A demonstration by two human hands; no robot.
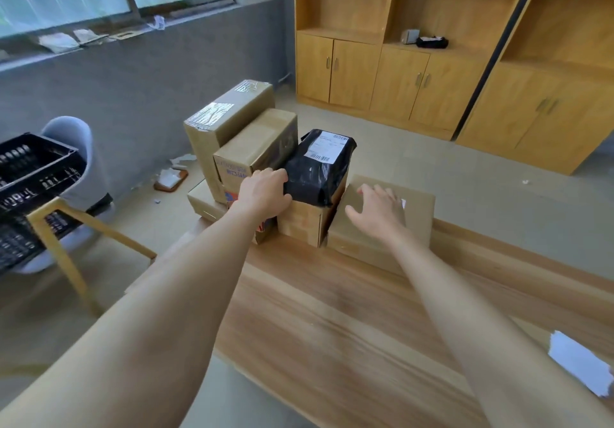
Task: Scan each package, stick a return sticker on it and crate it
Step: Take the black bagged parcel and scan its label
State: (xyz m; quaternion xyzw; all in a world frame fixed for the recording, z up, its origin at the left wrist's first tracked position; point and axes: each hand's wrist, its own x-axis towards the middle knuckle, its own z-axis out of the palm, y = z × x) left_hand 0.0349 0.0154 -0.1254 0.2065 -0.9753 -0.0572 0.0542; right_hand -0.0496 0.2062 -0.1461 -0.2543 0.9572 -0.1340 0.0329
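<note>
The black plastic mailer bag (319,168) lies atop a small brown cardboard box (300,223), its long axis running away from the person and its white label (328,146) facing up at the far end. The left hand (265,193) curls round the bag's near-left side. Right of the bag, the right hand (378,210) is spread over a flat brown cardboard box (420,210).

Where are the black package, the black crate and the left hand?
black package (315,175), head view, middle of its black wrap.
black crate (33,178), head view, its slotted side wall.
left hand (265,195), head view, back of the hand.
</note>
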